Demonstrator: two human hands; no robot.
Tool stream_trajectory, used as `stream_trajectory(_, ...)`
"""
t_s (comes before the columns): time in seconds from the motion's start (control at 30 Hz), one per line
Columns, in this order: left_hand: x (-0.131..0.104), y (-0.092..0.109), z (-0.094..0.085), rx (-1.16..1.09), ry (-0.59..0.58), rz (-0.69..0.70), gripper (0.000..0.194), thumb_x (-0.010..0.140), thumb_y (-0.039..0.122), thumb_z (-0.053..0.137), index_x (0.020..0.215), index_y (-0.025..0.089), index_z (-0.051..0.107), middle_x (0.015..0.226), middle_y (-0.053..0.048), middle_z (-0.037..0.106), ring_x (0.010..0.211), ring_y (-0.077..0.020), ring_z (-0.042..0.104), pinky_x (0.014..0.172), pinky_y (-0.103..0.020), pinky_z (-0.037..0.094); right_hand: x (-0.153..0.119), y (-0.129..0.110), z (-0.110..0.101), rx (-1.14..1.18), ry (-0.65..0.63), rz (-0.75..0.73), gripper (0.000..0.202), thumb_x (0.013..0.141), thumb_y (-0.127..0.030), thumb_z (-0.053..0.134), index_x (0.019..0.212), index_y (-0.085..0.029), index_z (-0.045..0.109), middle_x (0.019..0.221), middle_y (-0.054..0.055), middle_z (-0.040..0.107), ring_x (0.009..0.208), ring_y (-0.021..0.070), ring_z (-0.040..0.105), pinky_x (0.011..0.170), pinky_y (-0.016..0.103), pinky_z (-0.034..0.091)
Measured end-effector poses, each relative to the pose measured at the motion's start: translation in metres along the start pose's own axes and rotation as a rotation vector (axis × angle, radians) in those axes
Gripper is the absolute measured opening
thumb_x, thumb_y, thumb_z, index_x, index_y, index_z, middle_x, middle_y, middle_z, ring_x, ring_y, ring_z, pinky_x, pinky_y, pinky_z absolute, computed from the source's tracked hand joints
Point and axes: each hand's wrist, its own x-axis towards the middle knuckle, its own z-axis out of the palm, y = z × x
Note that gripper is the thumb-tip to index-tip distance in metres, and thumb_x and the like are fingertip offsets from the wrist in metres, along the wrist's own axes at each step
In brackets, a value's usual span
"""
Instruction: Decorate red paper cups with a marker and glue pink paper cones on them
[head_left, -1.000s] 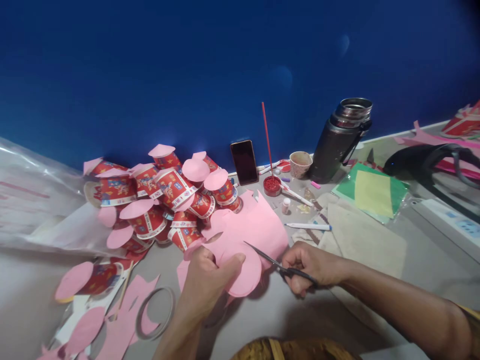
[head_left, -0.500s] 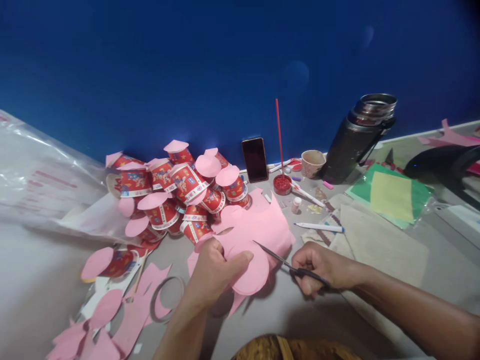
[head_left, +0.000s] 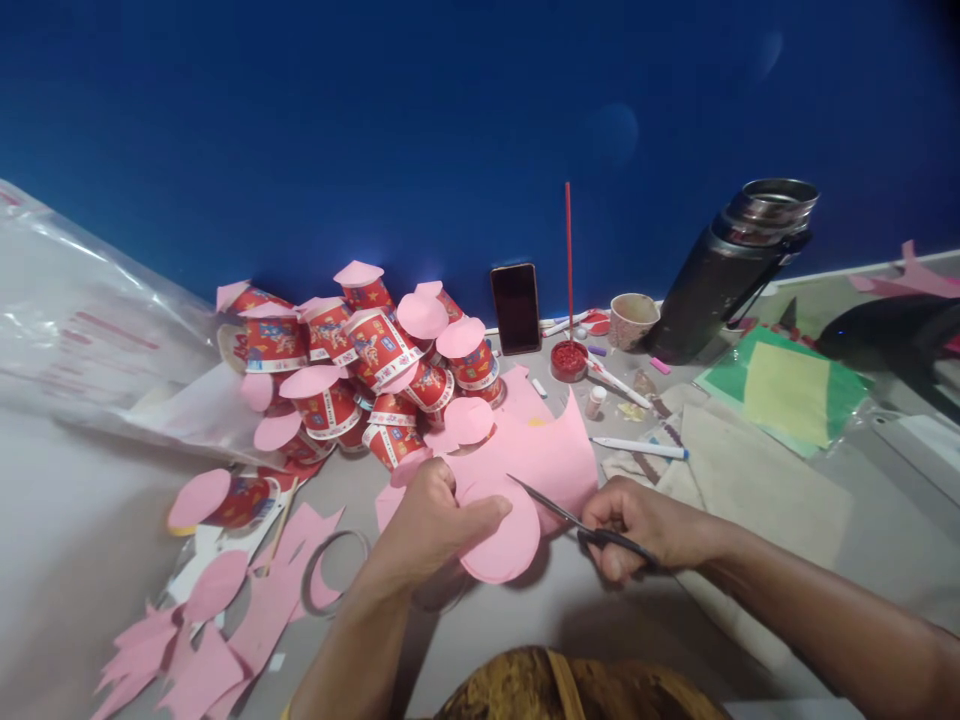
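Taking the pink disc (head_left: 504,552) as the middle of the dial, the left hand (head_left: 433,532) sits at nine o'clock and pinches it, thumb laid flat on top, fingers mostly hidden beneath; the right hand (head_left: 637,528) is at three, curled round the handles of the black scissors (head_left: 592,534), whose blades point toward ten and end over the paper just beside the disc's upper edge; the pink sheet (head_left: 551,450) spreads from eleven to two, partly curled up, and I cannot tell whether the disc is fully apart from it.

Farther out, the marker (head_left: 645,448) lies at two; the red dish (head_left: 568,364) with a thin red stick upright in it stands near one, the dark phone (head_left: 516,310) close to twelve, leaning on the blue wall (head_left: 420,130); red cups (head_left: 330,410) with pink paper tops are heaped toward half past ten; the tape roll (head_left: 307,580) lies near nine, touching pink scraps (head_left: 259,625); the tilted-looking flask (head_left: 712,280) is between one and two, beyond the small paper cup (head_left: 634,322).
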Motion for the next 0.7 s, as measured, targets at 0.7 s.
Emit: stream_trajectory(0.7,-0.0027,0.0,0.0061,-0.042,0.013,-0.003,0.026,0.068,0.037,0.081,0.077,0.013,0.074,0.069,-0.003,0.069,0.06,-0.0151,0.057,0.057,-0.025,0.045,-0.0001,-0.0007,0.0029,0.027,0.017,-0.031,0.052,0.058,-0.055,0.097,0.067,-0.013,0.068,0.058,-0.002,0.064,0.045,0.0052,0.05,0.044,0.015,0.035)
